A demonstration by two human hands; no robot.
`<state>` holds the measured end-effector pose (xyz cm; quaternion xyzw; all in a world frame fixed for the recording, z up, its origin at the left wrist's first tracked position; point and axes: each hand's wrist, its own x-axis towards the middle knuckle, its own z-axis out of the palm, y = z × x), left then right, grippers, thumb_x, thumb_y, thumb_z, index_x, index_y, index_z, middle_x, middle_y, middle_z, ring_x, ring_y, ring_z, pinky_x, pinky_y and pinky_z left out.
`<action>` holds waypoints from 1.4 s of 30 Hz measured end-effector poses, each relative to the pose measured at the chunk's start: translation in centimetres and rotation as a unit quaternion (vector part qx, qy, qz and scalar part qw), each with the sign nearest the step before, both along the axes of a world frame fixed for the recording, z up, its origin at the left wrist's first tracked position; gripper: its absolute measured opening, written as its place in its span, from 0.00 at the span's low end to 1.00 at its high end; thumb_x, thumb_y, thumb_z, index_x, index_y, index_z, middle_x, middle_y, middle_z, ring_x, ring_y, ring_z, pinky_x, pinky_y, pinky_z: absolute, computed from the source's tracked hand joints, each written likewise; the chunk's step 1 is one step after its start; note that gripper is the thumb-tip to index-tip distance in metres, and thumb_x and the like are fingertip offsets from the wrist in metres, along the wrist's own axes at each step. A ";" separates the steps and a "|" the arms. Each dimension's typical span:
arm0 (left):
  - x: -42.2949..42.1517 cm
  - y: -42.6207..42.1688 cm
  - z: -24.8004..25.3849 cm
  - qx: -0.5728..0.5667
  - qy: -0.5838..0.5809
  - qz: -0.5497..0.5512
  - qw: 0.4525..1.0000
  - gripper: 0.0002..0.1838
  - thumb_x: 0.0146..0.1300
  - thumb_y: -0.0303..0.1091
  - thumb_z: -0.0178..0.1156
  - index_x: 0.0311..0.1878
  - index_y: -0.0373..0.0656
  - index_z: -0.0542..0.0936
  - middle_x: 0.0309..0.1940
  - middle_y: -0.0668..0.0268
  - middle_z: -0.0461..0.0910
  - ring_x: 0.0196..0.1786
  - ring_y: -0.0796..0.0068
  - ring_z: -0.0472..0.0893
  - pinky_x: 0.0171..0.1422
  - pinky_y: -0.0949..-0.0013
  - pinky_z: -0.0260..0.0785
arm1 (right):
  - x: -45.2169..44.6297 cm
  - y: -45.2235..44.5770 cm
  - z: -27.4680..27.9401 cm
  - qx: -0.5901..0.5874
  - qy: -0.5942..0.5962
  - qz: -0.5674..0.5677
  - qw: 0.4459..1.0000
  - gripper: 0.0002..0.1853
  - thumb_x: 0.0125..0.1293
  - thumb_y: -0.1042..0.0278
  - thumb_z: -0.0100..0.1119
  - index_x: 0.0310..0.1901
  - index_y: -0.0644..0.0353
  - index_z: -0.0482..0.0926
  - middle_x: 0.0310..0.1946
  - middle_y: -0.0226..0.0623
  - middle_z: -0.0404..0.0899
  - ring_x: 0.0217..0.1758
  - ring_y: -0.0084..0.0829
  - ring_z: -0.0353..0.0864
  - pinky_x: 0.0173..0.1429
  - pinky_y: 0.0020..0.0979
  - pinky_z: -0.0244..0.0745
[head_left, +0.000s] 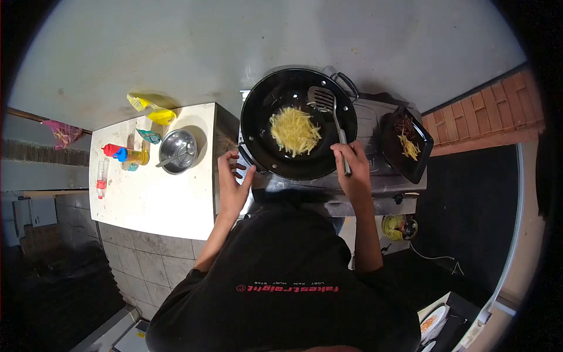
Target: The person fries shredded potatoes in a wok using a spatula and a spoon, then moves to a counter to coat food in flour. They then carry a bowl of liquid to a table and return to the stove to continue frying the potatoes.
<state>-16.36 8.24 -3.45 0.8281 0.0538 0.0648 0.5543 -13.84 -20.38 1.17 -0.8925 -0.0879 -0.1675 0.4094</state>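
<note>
A heap of pale yellow strips [294, 131] lies in a large black pan [264, 155] on the stove. My right hand [353, 169] is closed round the handle of a slotted spatula [322, 98], whose head rests over the pan's upper right part. Beside the pan's lower left handle [246, 155] is my left hand [234, 183], its fingers curled but apart, with nothing seen in it. Whether it touches that handle is unclear.
Right of the pan, a black dish [419, 155] holds yellow strips and dark pieces. On the white table [158, 202] at left stand a metal bowl [178, 151] with a spoon, squeeze bottles [109, 150] and a yellow bag [152, 109]. A wall rises behind the stove.
</note>
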 end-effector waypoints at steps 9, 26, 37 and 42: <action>0.1 -0.2 1.1 0.082 -0.085 -0.011 0.993 0.26 0.61 0.27 0.68 0.61 0.36 0.70 0.54 0.56 0.70 0.47 0.63 0.77 0.52 0.62 0.71 | -0.2 1.5 -3.0 0.365 0.171 -0.040 0.914 0.06 0.75 0.69 0.57 0.41 0.61 0.82 0.21 0.19 0.70 0.22 0.10 0.67 0.24 0.20 0.60; -0.1 -0.2 0.8 0.104 -0.102 -0.021 0.989 0.25 0.62 0.29 0.67 0.61 0.36 0.71 0.58 0.54 0.71 0.51 0.59 0.78 0.56 0.60 0.73 | 0.5 1.9 -2.8 0.097 0.038 0.018 0.994 0.03 0.68 0.75 0.61 0.41 0.62 0.80 0.30 0.39 0.76 0.32 0.40 0.79 0.39 0.35 0.73; 0.2 0.4 1.7 0.085 -0.063 -0.022 0.994 0.21 0.64 0.25 0.65 0.60 0.35 0.75 0.57 0.55 0.76 0.57 0.62 0.79 0.60 0.64 0.73 | -0.6 1.6 -2.0 -0.010 -0.006 0.024 1.000 0.08 0.67 0.80 0.60 0.46 0.58 0.81 0.38 0.40 0.67 0.38 0.42 0.76 0.43 0.38 0.73; -0.1 0.0 2.1 0.078 -0.077 -0.018 0.994 0.20 0.65 0.24 0.63 0.60 0.35 0.75 0.58 0.54 0.78 0.57 0.62 0.80 0.61 0.64 0.72 | -0.6 1.1 -2.7 0.011 -0.010 -0.009 1.000 0.08 0.68 0.79 0.60 0.46 0.59 0.81 0.38 0.40 0.69 0.40 0.40 0.76 0.45 0.36 0.73</action>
